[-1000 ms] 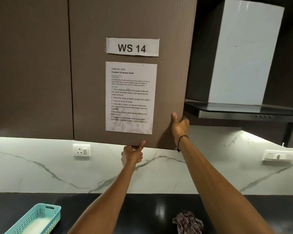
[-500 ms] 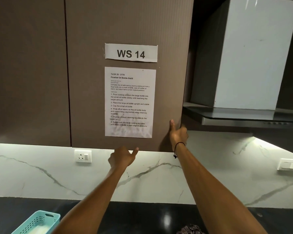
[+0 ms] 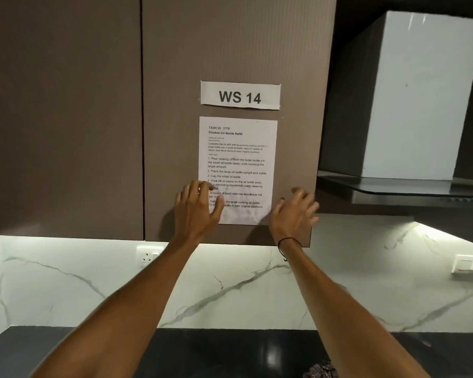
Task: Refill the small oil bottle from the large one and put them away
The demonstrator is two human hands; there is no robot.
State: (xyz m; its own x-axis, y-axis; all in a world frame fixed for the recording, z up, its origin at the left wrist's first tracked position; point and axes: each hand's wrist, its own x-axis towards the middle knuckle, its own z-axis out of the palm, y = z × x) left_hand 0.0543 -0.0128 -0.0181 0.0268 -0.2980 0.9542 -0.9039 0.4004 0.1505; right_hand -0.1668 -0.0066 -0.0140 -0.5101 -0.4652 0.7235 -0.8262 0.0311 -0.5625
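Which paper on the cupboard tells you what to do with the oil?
Find the brown cupboard door left of the white hood. Two papers are stuck there; it's the lower task sheet, full of small numbered lines, not the "WS 14" label above.

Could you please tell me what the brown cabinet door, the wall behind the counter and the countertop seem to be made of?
The brown cabinet door looks like matt laminate or textured board, judging by its fine vertical ribbing. The white wall panel with grey veins looks like polished marble or a marble-look slab. The black countertop looks like glossy polished stone, since it mirrors the light.
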